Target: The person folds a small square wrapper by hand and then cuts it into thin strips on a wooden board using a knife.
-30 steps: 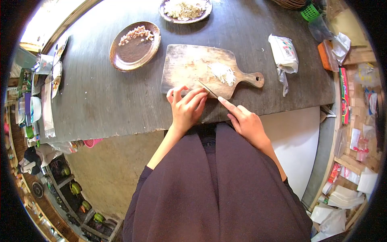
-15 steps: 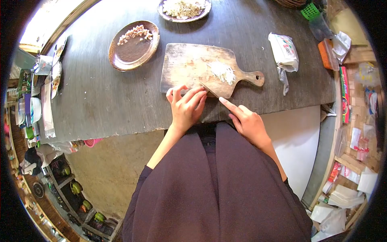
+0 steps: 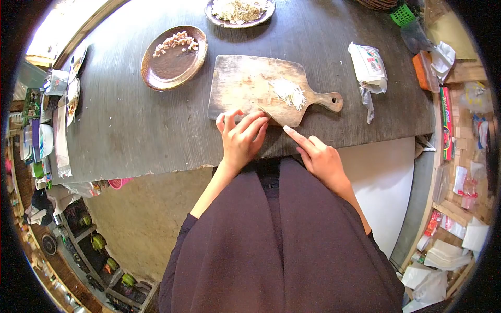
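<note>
A wooden cutting board (image 3: 240, 78) lies on the dark table, its handle pointing right. Small white shreds (image 3: 288, 93) are heaped on its right half. My left hand (image 3: 241, 136) rests at the board's near edge with curled fingers; whatever is under the fingertips is too small to name. My right hand (image 3: 319, 156) is wrapped round the handle of a knife (image 3: 273, 116), index finger stretched along it. The blade slants up and left to my left fingertips.
A brown plate (image 3: 172, 70) with pinkish pieces stands left of the board. Behind is a plate of pale shreds (image 3: 239, 11). A white plastic package (image 3: 368, 68) lies to the right. Utensils and containers line the left edge.
The knife blade has shifted slightly in angle beside my left fingertips. Both hands stay in nearly the same place.
</note>
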Motion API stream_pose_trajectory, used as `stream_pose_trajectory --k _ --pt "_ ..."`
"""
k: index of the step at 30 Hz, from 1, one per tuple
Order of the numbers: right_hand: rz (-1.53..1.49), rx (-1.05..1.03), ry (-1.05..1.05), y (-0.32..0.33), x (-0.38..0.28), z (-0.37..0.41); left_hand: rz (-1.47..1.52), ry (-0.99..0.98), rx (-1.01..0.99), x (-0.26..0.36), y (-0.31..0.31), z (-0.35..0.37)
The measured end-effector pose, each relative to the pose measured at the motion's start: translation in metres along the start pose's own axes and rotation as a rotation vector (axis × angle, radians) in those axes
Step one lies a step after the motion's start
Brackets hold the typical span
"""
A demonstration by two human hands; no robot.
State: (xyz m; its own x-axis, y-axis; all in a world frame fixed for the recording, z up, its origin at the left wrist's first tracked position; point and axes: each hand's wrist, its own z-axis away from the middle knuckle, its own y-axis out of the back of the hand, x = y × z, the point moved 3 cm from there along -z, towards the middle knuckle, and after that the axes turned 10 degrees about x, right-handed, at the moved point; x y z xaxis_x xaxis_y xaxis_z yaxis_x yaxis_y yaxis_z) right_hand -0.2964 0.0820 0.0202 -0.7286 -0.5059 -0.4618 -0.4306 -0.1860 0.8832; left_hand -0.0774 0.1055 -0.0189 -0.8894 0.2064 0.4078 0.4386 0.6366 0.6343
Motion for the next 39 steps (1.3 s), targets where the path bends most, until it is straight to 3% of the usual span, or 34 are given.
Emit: stream_pose_trajectory --k 7,19,39 --pt "0.191 0.041 0.057 -0.012 0.000 0.003 0.009 -0.002 -0.021 0.000 0.000 0.001" --pt "0.050 0.002 -0.033 0.005 0.009 0.009 -0.003 0.000 0.012 0.001 -0.001 0.001" --pt "0.030 0.000 0.038 0.015 0.003 0.004 0.022 0.002 -0.014 -0.001 -0.001 0.000"
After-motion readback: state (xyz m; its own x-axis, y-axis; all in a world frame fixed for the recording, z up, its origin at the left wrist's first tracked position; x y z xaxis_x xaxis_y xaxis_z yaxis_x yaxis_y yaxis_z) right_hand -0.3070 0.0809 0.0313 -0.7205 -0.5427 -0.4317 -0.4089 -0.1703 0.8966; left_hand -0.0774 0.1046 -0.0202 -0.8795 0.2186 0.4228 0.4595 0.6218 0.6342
